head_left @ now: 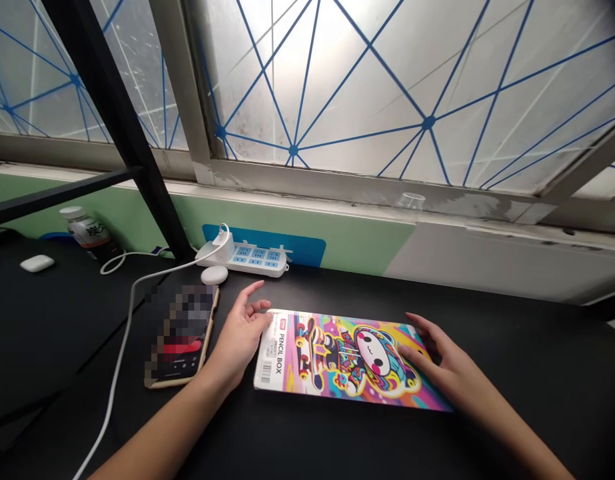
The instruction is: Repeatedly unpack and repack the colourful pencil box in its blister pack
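Observation:
A flat, colourful pencil box [352,360] lies lengthwise on the black table, with a cartoon figure on a skateboard printed on it. Its white end strip, bearing the words PENCIL BOX and a barcode, faces left. My left hand [240,337] is at that end, its thumb by the upper left corner and its other fingers apart, stretched past the edge. At the opposite end my right hand [444,357] grips the box, thumb on the printed face and fingers round the right edge. The undersides of those fingers are hidden.
Left of my left hand lies a phone [184,340], partly pixelated. A white cable [132,313] runs to a power strip [260,259] at the wall, beside a round white object [214,275]. Farther left are a white case [36,263], a bottle [90,230] and a black frame post [122,127].

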Demonstrator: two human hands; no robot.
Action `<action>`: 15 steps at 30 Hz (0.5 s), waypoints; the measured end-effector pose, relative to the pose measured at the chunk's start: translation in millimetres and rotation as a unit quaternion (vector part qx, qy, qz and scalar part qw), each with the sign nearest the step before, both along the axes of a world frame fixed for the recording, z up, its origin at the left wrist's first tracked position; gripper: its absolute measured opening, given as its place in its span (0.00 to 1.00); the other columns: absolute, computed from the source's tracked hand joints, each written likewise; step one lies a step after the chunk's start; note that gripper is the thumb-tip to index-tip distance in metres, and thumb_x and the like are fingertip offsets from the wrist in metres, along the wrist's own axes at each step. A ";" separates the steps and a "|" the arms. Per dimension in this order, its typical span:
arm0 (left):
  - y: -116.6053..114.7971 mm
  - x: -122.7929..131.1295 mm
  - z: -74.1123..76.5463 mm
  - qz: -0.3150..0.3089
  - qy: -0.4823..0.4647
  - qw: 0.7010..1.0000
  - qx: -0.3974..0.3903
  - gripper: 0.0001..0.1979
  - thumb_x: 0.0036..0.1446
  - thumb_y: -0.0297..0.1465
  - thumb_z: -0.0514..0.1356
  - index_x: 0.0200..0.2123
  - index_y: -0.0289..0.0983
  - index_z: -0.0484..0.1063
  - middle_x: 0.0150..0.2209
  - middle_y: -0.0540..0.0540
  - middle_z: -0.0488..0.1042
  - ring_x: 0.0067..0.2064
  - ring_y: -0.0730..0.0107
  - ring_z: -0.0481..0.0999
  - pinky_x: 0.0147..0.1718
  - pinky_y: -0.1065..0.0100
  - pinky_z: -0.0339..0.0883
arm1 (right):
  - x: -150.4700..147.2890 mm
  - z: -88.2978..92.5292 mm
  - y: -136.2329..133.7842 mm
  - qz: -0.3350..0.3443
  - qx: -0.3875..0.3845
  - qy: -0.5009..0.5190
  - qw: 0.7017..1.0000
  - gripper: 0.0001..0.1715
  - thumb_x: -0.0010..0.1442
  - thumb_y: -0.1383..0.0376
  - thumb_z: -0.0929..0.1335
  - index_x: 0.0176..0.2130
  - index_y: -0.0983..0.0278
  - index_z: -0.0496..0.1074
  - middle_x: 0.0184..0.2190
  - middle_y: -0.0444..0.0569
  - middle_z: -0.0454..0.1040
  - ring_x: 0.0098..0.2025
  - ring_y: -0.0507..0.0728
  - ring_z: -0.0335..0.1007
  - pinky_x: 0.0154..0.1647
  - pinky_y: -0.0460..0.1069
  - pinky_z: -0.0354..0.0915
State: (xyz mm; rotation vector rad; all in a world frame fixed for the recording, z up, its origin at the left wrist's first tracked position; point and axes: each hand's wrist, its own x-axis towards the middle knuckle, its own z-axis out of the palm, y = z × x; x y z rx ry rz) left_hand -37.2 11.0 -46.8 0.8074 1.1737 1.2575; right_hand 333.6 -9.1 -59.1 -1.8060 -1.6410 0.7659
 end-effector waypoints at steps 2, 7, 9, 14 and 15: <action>-2.9 1.2 0.6 0.009 0.002 1.000 0.008 0.35 0.51 0.31 0.67 0.61 0.46 0.61 0.44 0.47 0.69 0.36 0.69 0.75 0.31 0.69 0.71 | -1.2 0.5 0.7 -0.001 -0.054 0.084 0.995 0.45 0.55 0.44 0.72 0.64 0.58 0.59 0.55 0.57 0.74 0.53 0.70 0.74 0.48 0.59 0.76; -5.0 4.0 3.3 0.028 0.030 0.999 0.033 0.32 0.51 0.33 0.68 0.60 0.44 0.66 0.42 0.48 0.71 0.34 0.72 0.74 0.28 0.73 0.69 | 3.3 6.1 -1.0 0.026 -0.117 0.232 0.965 0.41 0.54 0.46 0.73 0.59 0.59 0.62 0.51 0.56 0.77 0.50 0.69 0.77 0.46 0.59 0.77; -5.3 3.6 6.8 0.036 0.047 0.997 0.050 0.28 0.52 0.35 0.68 0.57 0.42 0.69 0.42 0.47 0.72 0.34 0.72 0.74 0.28 0.74 0.69 | 4.3 11.4 -4.2 0.034 -0.092 0.225 0.969 0.35 0.54 0.48 0.74 0.54 0.59 0.65 0.46 0.54 0.78 0.47 0.68 0.78 0.44 0.57 0.78; -25.9 0.9 22.2 0.048 0.097 0.988 0.106 0.20 0.56 0.39 0.67 0.51 0.40 0.74 0.48 0.44 0.75 0.41 0.66 0.78 0.34 0.71 0.74 | 6.4 17.1 -32.2 -0.010 0.067 0.088 0.994 0.27 0.50 0.48 0.75 0.43 0.58 0.68 0.36 0.49 0.77 0.39 0.62 0.78 0.35 0.50 0.77; -36.0 1.2 23.9 0.061 0.114 0.984 0.119 0.18 0.56 0.39 0.67 0.49 0.40 0.75 0.47 0.44 0.76 0.42 0.65 0.79 0.36 0.71 0.75 | 7.3 13.9 -42.8 -0.032 0.109 0.047 0.992 0.26 0.50 0.48 0.75 0.42 0.58 0.68 0.36 0.49 0.77 0.39 0.62 0.78 0.35 0.50 0.77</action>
